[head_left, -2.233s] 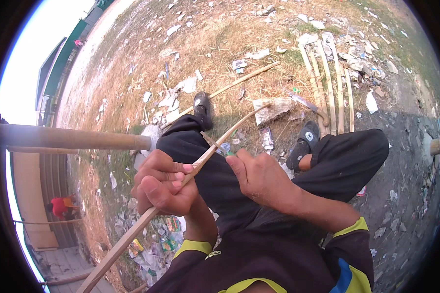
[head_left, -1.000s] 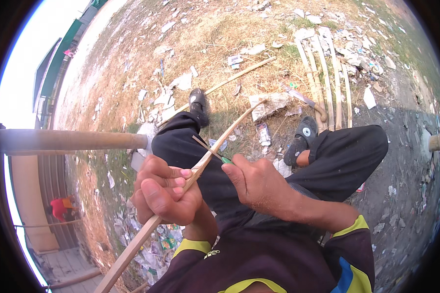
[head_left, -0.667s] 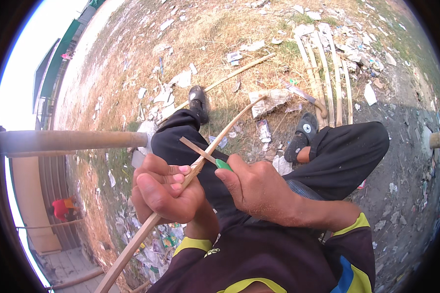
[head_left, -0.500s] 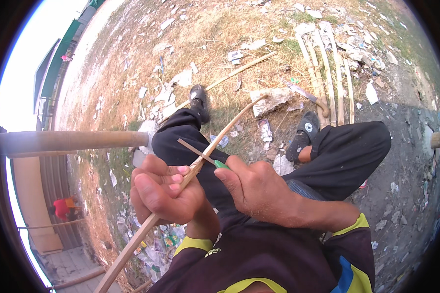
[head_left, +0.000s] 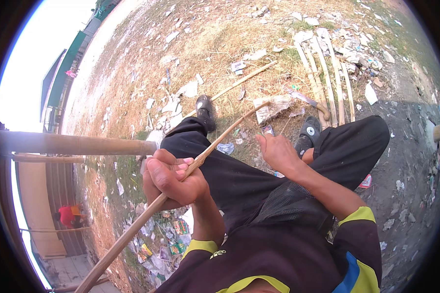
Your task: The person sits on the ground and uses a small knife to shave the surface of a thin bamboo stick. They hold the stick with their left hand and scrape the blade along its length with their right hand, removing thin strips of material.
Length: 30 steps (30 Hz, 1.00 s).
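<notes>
My left hand (head_left: 173, 178) is closed around a long, pale wooden stick (head_left: 127, 239) that slants from the lower left up to a thin, curved tip. My right hand (head_left: 281, 155) is to the right of the stick and apart from it, above my right leg. Its fingers are curled, and the green-handled blade seen there earlier does not show; what the hand holds is hidden.
Several pale wooden strips (head_left: 335, 80) lie on the ground at the far right, beside a wooden-handled knife (head_left: 312, 102). Another long stick (head_left: 244, 80) lies past my left shoe. A thick pole (head_left: 78, 145) juts in from the left. Paper scraps litter the dry grass.
My right hand has moved right and forward, off the stick, and the green-handled blade is out of sight. My left hand with the stick has shifted slightly right.
</notes>
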Tool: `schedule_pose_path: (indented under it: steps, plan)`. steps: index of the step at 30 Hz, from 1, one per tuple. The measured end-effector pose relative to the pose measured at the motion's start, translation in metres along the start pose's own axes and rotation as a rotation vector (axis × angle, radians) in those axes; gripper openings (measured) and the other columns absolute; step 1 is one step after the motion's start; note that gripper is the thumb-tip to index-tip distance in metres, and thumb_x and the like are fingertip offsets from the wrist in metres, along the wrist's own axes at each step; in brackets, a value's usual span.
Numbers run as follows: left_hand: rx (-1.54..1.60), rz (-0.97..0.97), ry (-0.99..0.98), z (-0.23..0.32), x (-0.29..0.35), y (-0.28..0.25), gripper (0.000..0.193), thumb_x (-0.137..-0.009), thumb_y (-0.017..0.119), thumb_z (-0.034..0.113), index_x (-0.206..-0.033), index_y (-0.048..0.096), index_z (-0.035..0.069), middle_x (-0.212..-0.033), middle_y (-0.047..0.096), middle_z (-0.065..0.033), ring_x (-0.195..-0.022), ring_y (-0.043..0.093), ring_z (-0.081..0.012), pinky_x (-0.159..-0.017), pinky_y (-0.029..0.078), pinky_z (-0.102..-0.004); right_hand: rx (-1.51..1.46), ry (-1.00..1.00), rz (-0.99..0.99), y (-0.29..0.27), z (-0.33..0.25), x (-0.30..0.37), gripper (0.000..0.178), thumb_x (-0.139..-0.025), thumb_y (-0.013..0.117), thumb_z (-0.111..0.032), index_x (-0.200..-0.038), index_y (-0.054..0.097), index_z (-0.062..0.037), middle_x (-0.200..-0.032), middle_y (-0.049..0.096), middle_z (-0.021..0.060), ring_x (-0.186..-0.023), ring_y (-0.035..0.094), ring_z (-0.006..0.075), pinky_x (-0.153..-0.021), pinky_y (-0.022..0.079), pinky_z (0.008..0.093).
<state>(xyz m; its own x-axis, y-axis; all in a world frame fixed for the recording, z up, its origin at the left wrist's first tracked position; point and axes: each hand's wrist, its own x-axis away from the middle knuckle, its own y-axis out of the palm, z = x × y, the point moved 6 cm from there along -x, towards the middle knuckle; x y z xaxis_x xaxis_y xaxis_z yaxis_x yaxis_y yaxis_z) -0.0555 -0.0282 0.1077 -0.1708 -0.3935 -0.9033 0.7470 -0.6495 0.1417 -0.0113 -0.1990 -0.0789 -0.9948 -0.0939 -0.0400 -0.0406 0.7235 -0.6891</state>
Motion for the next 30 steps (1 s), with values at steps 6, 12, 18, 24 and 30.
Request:
schedule_pose_path:
  steps: [6, 12, 18, 24, 30]
  plan:
    - [0.108, -0.072, 0.089, 0.002, 0.002, 0.01, 0.027, -0.098, 0.037, 0.007, -0.079, 0.048, -0.01, -0.054, 0.029, 0.0037, -0.036, 0.029, -0.0017, -0.033, 0.025, -0.0169, -0.354, -0.034, -0.112, -0.051, -0.051, 0.024, 0.041, -0.101, 0.042, -0.03, -0.079, 0.053, 0.0025, -0.059, 0.052, 0.0255, -0.056, 0.054, 0.045, -0.051, 0.04, 0.0502]
    - [-0.017, -0.071, 0.166, 0.01, 0.005, 0.012, 0.017, -0.088, 0.03, -0.007, -0.08, 0.044, -0.01, -0.055, 0.033, -0.0009, -0.034, 0.03, -0.0052, -0.034, 0.028, -0.0209, -0.481, -0.254, -0.116, -0.056, -0.105, 0.032, 0.043, -0.1, 0.044, -0.034, -0.078, 0.053, 0.0015, -0.056, 0.054, 0.0256, -0.054, 0.057, 0.0456, -0.047, 0.042, 0.0512]
    - [0.121, -0.093, 0.106, 0.008, -0.003, 0.015, 0.023, -0.092, 0.039, 0.006, -0.07, 0.043, -0.001, -0.048, 0.027, 0.0017, -0.034, 0.027, -0.0057, -0.034, 0.023, -0.0196, -0.346, -0.186, -0.149, -0.052, -0.093, 0.017, 0.042, -0.099, 0.047, -0.033, -0.075, 0.053, 0.0011, -0.053, 0.053, 0.0249, -0.052, 0.057, 0.045, -0.046, 0.043, 0.0495]
    - [0.412, -0.182, -0.028, 0.0, -0.01, 0.018, 0.036, -0.083, 0.042, 0.009, -0.05, 0.028, 0.012, -0.041, 0.027, -0.0026, -0.03, 0.025, -0.0109, -0.033, 0.021, -0.0249, -0.375, -0.223, -0.15, -0.051, -0.103, 0.023, 0.043, -0.098, 0.047, -0.035, -0.074, 0.052, 0.0007, -0.051, 0.052, 0.0245, -0.05, 0.056, 0.0451, -0.043, 0.043, 0.0497]
    - [0.475, -0.275, 0.054, 0.002, -0.014, 0.022, 0.036, -0.081, 0.043, 0.009, -0.049, 0.027, 0.014, -0.038, 0.027, 0.0, -0.03, 0.024, -0.0098, -0.035, 0.022, -0.0261, -0.193, -0.157, -0.182, -0.058, -0.105, 0.031, 0.035, -0.098, 0.049, -0.026, -0.076, 0.051, 0.0006, -0.052, 0.051, 0.0226, -0.052, 0.056, 0.0442, -0.045, 0.043, 0.0484]
